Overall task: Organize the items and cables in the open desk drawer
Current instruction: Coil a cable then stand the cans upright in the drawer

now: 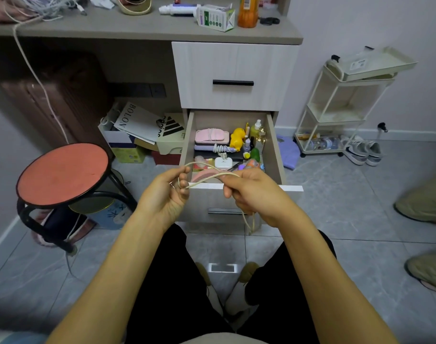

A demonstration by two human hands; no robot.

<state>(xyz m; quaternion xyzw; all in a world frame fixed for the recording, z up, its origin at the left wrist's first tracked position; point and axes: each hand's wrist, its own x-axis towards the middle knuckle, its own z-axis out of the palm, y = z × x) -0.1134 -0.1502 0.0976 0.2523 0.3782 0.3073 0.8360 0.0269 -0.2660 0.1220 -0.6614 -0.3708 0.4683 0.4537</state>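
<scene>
Left hand [171, 192] fingers curled round a loop of the pale cable [212, 178], right hand [249, 192] pinching its strands, likely coiling it for tidy storage; held just above the open drawer [274, 150].

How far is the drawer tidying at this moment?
Looks done: the pink case in the open drawer has its cord wrapped. In hand: left hand and right hand are looping a cream cable. Left: small bottles and the front clutter look unsorted.
</scene>
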